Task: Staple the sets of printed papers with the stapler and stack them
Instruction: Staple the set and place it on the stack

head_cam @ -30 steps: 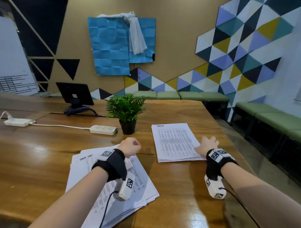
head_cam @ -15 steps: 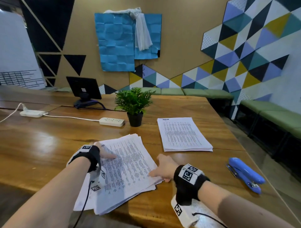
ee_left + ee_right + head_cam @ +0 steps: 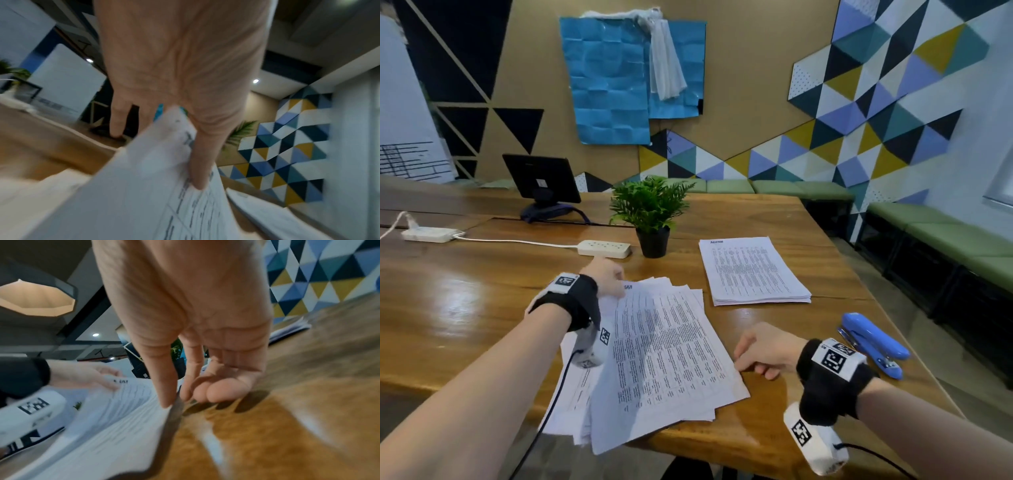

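Note:
A loose pile of printed papers (image 3: 664, 349) lies fanned out at the table's front edge. My left hand (image 3: 604, 277) is at the pile's far left corner and pinches the top sheets (image 3: 156, 178), thumb (image 3: 200, 162) on top, lifting them slightly. My right hand (image 3: 760, 353) is at the pile's right edge, where thumb (image 3: 164, 386) and forefinger pinch the sheets' edge (image 3: 115, 418); its other fingers are curled. The blue stapler (image 3: 873, 342) lies on the table just right of my right wrist, untouched. A neat stack of papers (image 3: 751, 270) sits behind it.
A small potted plant (image 3: 652, 216) and a white power strip (image 3: 604, 248) with its cable stand behind the pile. A dark monitor (image 3: 541, 178) is further back. The wooden table (image 3: 465, 308) ends close on the right, beside green benches (image 3: 945, 240).
My right hand left the neat stack and came to the loose pile's right edge. My left hand moved to the pile's far corner and took the top sheets. The stapler came into view.

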A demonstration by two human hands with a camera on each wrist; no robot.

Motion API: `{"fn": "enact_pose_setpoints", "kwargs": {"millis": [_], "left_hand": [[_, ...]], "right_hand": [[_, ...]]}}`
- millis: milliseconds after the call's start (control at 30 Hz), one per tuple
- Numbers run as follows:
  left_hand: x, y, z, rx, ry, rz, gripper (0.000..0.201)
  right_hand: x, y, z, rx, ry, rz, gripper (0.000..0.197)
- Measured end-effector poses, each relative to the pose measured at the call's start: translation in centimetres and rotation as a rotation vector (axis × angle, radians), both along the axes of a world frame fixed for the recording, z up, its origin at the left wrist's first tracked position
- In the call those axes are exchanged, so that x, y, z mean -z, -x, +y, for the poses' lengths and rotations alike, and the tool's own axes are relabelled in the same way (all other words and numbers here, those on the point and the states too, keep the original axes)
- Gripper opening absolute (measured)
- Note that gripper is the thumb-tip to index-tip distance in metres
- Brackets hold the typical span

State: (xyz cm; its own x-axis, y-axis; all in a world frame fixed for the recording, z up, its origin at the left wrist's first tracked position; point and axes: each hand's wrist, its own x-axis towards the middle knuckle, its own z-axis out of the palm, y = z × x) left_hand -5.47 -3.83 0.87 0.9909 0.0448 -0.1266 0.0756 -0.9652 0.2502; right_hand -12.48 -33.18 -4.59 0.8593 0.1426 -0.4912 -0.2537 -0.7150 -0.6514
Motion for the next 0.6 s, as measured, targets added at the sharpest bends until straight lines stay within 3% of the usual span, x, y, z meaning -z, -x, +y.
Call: {"fn": "enact_pose_setpoints", "kwargs": {"millis": [200,333,400,467,600], "left_hand": [[-5.9,0.5,-3.9,0.238,0.156,-0.168,0.012],[-8.0,0.8,-4.8,0.332,0.228,-0.281,0.014],[-8.4,1.0,-4.9,0.358,0.31,-0.293,0.015],[-8.5,0.9,-4.7,0.362,0.389,-0.292,0.015],[-7.5,0.5,-3.8,0.342,0.511,-0.274,0.012]], "right_hand": [[-0.7,-1.4,-1.0,0.153,-0.184,-0.115,0.052],[-1.3,-2.3,0.6,0.219,-0.355,-0.1,0.063],[-1.4,-2.9,1.4,0.299,-0.58,-0.049,0.052],[-1.9,-3.0,1.9,0.353,-0.768,-0.034,0.027],[-2.7,-2.9,1.0,0.315,-0.857,-0.081,0.025]]}}
